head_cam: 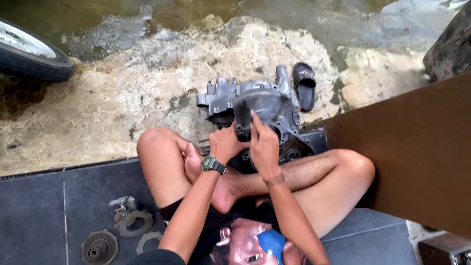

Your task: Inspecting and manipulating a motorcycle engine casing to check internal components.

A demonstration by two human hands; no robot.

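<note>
Both hands close on the dark cover [265, 110]: the left hand [226, 145] keeps its grip clenched on the lower left edge, and the right hand [264, 147] grasps it from the front, forefinger raised along its face. That cover sits against the grey engine case [230, 95], which rests on the rough concrete floor [122, 98] just past the person's crossed legs.

As a judgement, the work looks partway: the case appears to be partly stripped, since a toothed gear [99, 247], a ring-shaped plate [132, 221] and a thin ring [147, 240] lie loose on the dark tiles [34, 216] at the left (well apart from the case), while the cover is in hand and seemingly not yet freed or seated.

No packages or signs show; a black sandal [304, 84] lies beside the case, and a brown board [422, 152] leans at the right.
</note>
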